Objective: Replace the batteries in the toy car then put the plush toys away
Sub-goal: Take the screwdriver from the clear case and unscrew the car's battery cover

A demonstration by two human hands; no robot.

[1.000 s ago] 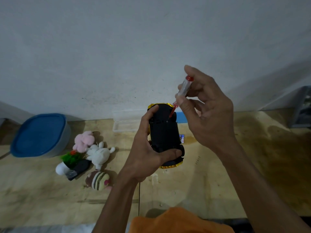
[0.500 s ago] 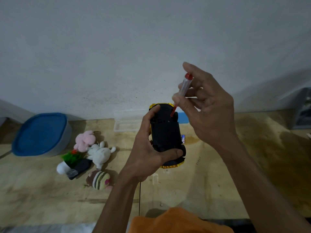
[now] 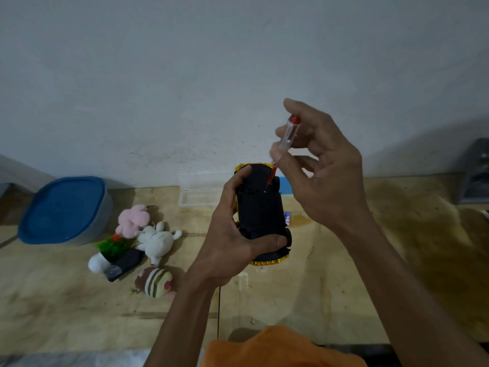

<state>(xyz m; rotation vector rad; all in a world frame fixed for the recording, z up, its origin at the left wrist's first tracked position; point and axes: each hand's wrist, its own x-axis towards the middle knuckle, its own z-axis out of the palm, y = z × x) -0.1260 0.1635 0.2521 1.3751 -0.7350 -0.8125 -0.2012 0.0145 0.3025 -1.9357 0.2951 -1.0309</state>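
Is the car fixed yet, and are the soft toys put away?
Not yet. The left hand holds the toy car upside down while the right hand works a screwdriver at its underside, so the battery swap is barely begun. A battery waits on the table. The plush toys lie loose beside the blue-lidded tub.

Blue-lidded tub (image 3: 63,209) at left on wooden table (image 3: 344,282); clear tray (image 3: 201,198) against white wall (image 3: 185,75); grey device (image 3: 476,173) at right edge.
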